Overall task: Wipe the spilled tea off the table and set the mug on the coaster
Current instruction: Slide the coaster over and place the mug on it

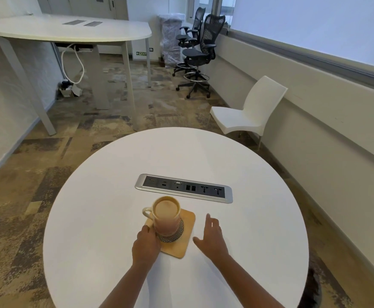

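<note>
Your left hand (146, 243) sits against the mug (167, 215) on the coaster (187, 222), fingers curled (grip unclear); your right hand (211, 235) hovers just right of it, fingers spread.

1. Green sign (141, 53), low on the far wall just above the floor: white capitals "EXIT", with a white arrow mark to their left.
2. Socket panel (183, 188), set into the bench (259, 196): port markings too small to read.
</note>
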Tool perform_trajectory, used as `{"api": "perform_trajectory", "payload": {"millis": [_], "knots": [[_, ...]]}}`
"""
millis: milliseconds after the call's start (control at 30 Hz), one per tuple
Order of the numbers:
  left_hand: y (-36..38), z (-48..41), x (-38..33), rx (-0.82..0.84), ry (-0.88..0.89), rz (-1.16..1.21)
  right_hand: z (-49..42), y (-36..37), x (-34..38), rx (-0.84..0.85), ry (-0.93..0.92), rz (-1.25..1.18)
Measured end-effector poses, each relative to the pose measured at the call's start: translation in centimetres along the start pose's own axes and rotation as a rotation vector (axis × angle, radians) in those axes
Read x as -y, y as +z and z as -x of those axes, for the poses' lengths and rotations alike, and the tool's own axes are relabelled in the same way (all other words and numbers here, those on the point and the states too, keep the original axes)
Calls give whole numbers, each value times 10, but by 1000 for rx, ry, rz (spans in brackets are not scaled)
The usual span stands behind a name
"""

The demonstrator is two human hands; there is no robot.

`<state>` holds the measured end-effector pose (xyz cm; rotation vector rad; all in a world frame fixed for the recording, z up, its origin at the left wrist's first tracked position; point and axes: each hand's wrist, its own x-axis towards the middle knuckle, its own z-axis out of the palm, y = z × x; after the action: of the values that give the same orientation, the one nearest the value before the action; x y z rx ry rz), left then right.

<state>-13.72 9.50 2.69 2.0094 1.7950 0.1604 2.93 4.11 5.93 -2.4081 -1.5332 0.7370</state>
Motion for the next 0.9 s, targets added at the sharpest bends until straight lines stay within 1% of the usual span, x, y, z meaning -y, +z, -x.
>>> {"api": "perform_trajectory", "payload": {"millis": [133,233,367,500,733,900], "knots": [[12,12,-18,12,-82,13,4,-6,-33,27,3,102],[25,23,-30,-2,-123,19,5,-11,-57,37,-11,131],[45,38,-50,-41,-112,-67,8,-16,-86,34,-53,167],[57,48,-74,-52,-120,-116,10,-18,-108,21,-130,286],[72,53,-103,10,9,-200,10,-16,-123,24,-174,362],[78,44,-105,14,121,-262,1,-8,-127,50,-140,351]]}}
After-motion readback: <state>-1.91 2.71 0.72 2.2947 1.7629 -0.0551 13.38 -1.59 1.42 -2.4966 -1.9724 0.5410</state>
